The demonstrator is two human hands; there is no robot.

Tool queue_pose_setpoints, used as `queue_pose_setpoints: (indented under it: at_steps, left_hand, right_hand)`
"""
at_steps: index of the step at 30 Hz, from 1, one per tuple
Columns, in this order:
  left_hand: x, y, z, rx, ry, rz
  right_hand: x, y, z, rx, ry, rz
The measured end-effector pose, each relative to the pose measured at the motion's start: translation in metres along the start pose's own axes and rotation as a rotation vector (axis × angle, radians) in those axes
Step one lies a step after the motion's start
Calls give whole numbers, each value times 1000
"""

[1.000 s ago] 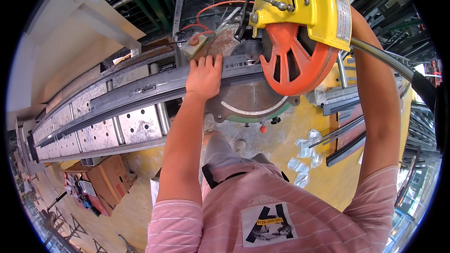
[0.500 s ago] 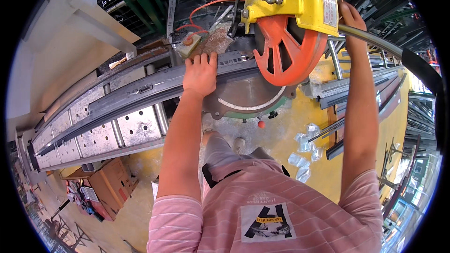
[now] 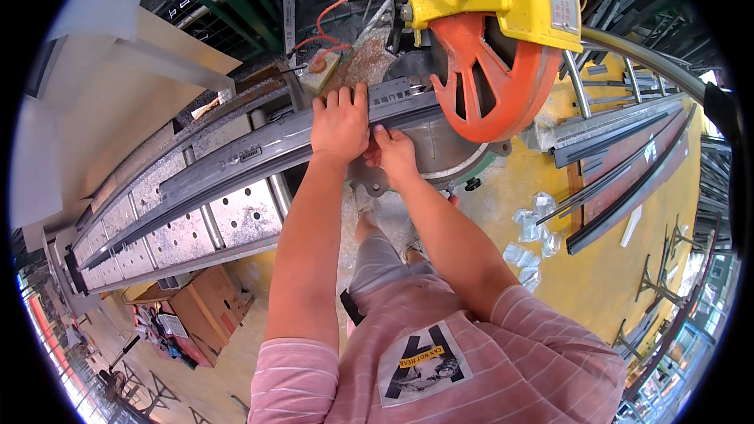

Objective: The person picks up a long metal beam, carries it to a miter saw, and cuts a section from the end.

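A long dark grey metal profile (image 3: 283, 137) lies along the roller bench and over the round base (image 3: 436, 145) of a cut-off saw. My left hand (image 3: 339, 127) bends its fingers over the profile's top, a short way left of the saw. Beside it, my right hand (image 3: 394, 157) has thumb and curled fingers at the profile's near edge; its lower fingertips are partly hidden. Above the profile's right end stands the saw's yellow housing (image 3: 503, 0) with its orange blade guard (image 3: 534, 82). The profile's far right end is hidden behind the guard.
The roller bench (image 3: 236, 216) with perforated plates runs left. A cardboard box (image 3: 206, 314) stands below it. At right, a metal handle bar (image 3: 640, 55) sticks out from the saw, above stacked dark profiles (image 3: 628, 180). Clear plastic wrapping (image 3: 522, 255) lies on the yellow floor.
My right hand has left the saw's handle side and come down to the profile next to my left hand. The left hand keeps its place on the profile. My view has shifted slightly.
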State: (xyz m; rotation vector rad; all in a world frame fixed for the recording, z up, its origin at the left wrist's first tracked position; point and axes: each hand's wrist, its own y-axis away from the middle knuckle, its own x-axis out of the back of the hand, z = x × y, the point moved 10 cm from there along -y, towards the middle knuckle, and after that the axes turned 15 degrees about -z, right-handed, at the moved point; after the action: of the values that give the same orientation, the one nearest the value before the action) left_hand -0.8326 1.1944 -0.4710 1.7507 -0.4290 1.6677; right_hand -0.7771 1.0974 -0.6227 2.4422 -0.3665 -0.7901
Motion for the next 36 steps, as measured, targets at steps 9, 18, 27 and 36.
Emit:
queue_pose_setpoints:
  at_steps: [9, 18, 27, 36]
  left_hand:
    - [-2, 1, 2, -8, 13, 4]
    - [5, 11, 6, 77, -81, 102]
    - [-14, 9, -2, 21, -67, 77]
    - [0, 10, 3, -4, -12, 52]
  right_hand:
    - [3, -23, 10, -2, -66, -107]
    - [2, -30, 4, 11, -43, -113]
    - [1, -21, 5, 0, -91, -107]
    - [5, -21, 1, 11, 5, -111]
